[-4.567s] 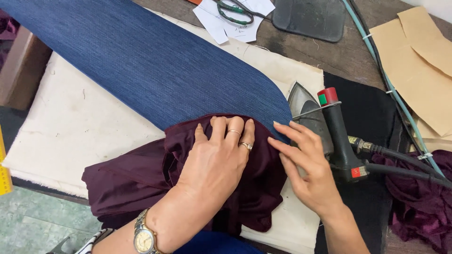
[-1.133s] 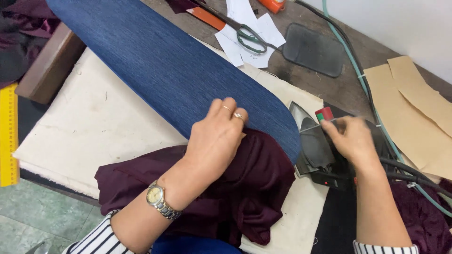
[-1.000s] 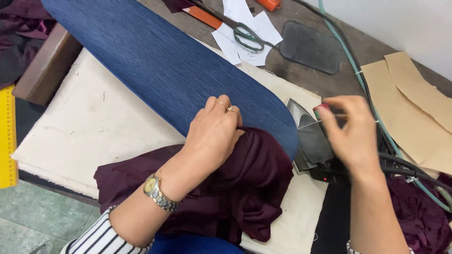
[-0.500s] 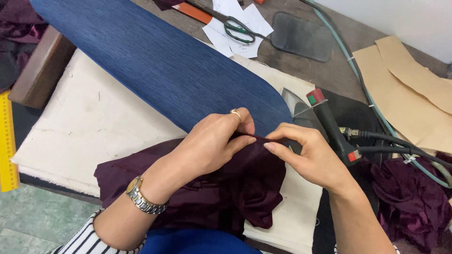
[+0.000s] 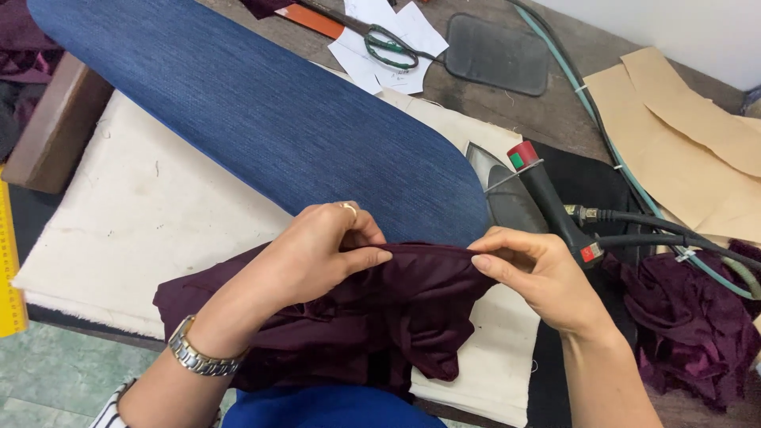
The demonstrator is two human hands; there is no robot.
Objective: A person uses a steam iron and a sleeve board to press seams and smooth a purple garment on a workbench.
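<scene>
Both hands pinch one folded edge of the maroon fabric (image 5: 372, 317), the left hand (image 5: 317, 254) and right hand (image 5: 539, 273) holding it taut between them at the tip of the blue padded board (image 5: 261, 127). The fold looks set but unpressed; the iron (image 5: 531, 194) stands idle just beyond the right hand. Open room lies on the cream padding (image 5: 135, 214) past the left hand

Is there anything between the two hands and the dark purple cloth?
Nothing visible. The left hand and right hand both pinch the top edge of the purple cloth directly.
</scene>
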